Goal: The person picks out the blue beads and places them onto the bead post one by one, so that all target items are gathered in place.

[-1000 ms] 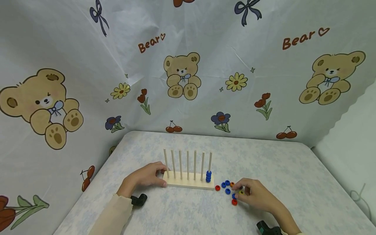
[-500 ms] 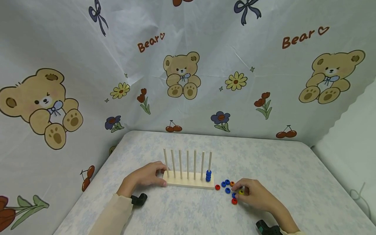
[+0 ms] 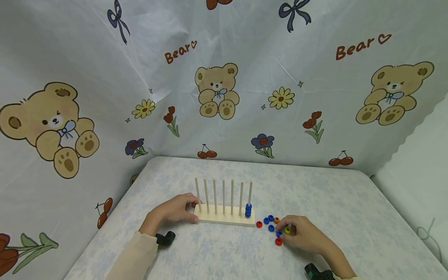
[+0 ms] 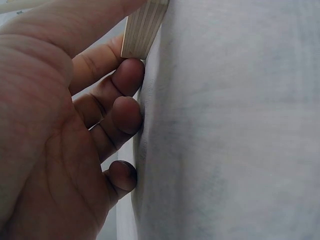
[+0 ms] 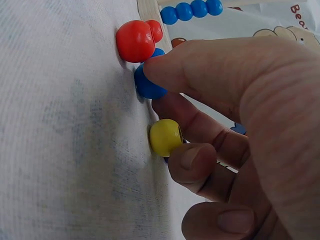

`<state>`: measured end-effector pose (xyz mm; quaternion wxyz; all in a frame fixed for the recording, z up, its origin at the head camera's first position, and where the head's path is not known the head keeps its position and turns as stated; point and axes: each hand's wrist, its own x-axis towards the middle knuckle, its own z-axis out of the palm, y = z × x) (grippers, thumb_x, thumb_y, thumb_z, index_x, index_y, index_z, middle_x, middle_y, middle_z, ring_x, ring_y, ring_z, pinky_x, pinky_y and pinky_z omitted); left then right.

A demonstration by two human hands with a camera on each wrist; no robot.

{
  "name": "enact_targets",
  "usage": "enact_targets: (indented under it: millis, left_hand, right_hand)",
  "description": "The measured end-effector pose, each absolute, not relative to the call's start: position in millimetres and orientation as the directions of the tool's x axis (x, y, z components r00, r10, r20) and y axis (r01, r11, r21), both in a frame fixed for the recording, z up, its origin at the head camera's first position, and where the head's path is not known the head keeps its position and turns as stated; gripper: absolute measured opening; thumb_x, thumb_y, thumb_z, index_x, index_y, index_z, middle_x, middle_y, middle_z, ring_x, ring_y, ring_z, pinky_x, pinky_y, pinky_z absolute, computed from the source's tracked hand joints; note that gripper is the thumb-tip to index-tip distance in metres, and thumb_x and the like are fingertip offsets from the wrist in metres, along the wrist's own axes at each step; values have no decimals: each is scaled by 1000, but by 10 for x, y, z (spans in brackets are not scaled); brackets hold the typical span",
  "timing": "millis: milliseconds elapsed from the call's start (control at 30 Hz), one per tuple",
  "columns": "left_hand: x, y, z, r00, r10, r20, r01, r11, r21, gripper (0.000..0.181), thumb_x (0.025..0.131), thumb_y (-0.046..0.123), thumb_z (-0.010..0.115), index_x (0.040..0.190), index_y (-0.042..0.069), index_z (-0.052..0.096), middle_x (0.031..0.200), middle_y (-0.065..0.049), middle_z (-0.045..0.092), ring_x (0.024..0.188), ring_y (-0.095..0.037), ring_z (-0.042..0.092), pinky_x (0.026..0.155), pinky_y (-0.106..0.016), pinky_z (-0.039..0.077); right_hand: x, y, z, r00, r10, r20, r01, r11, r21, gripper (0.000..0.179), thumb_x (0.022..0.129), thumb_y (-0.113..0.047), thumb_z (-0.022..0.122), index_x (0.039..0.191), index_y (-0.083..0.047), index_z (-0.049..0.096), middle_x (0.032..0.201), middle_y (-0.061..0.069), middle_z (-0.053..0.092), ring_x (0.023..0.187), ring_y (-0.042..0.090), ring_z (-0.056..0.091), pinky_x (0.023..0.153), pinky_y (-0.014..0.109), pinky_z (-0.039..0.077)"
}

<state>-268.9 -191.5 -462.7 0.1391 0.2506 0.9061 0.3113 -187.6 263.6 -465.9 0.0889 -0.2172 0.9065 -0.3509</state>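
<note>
A wooden bead-stacking board with a row of upright pegs stands on the table. Blue beads are stacked on its rightmost peg. My left hand grips the board's left end, which shows as a layered wood edge in the left wrist view. To the right, my right hand has thumb and index finger at either side of a blue bead, pinching it on the tabletop. Close by are a red bead and a yellow bead, the latter beside the middle finger.
Loose blue beads, an orange bead and another red bead lie between the board and my right hand. A bear-printed cloth hangs behind the table. A thin cable is at the far right.
My right hand has shifted slightly toward me, uncovering more of the yellow bead. The red bead beside the thumb has moved a tiny bit. My left hand and the board stay put.
</note>
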Motion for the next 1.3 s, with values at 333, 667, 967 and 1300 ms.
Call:
enact_targets:
  millis: [333,667,967,1300]
  left_hand:
    - [-2699,-1918,-4648,-837,540,-93,369,681,633,43,76,42,86,113,29,69,98,5,58,88,-16,49,77,-30,40]
    - [-2701,-1918,-4632,-831,548,-91,378,678,630,43,76,43,86,113,29,69,99,3,58,88,-16,49,76,-29,40]
    - [-2710,-1921,-4669,-837,538,-102,373,696,614,42,75,47,86,112,34,69,98,5,60,88,-14,50,76,-29,41]
    - [-2694,-1916,-4631,-836,541,-92,374,684,626,45,75,45,86,114,30,70,99,4,59,89,-15,49,78,-29,41]
  right_hand:
    - [-1871,2625,-4657,-888,-459,-19,-331,668,-667,16,85,-18,79,100,-22,73,96,-6,68,65,3,47,57,23,43]
    - [-1879,2629,-4670,-890,-455,-20,-328,671,-665,16,85,-17,78,99,-22,73,95,-6,68,66,3,48,57,23,43]
    - [-1880,2636,-4694,-882,-470,-11,-343,658,-670,16,85,-17,78,100,-21,73,95,-8,69,65,2,48,56,23,43]
    - [-1868,2636,-4685,-880,-474,4,-356,657,-665,18,84,-15,78,99,-22,73,96,-8,68,62,1,46,55,22,43]
